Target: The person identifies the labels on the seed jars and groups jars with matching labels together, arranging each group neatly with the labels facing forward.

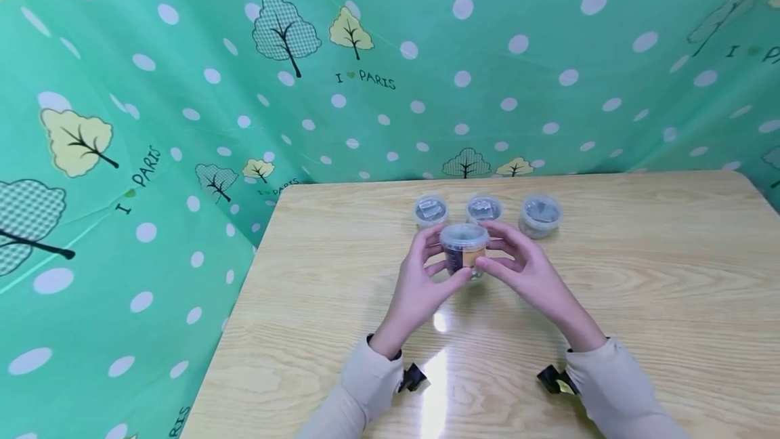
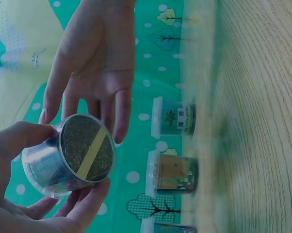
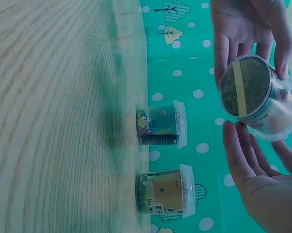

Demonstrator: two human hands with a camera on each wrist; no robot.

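Observation:
A small clear plastic tub [image 1: 463,253] with a lid and a dark-and-orange label is held up off the table between both hands. My left hand [image 1: 423,283] grips its left side, with the thumb low on the front. On the opposite side, my right hand [image 1: 527,273] holds it with the thumb on the label and a finger by the lid. In the left wrist view the tub's base [image 2: 88,148] shows dark, soil-like contents and a yellow strip across it. Curved fingers of the right hand [image 3: 267,179] lie beside the tub in the right wrist view.
Behind the hands stand three similar lidded tubs in a row: a left one [image 1: 430,210], a middle one [image 1: 484,207] and a right one [image 1: 540,215]. They rest on a wood-grain table [image 1: 658,276]. A green dotted cloth [image 1: 426,107] hangs behind and at the left.

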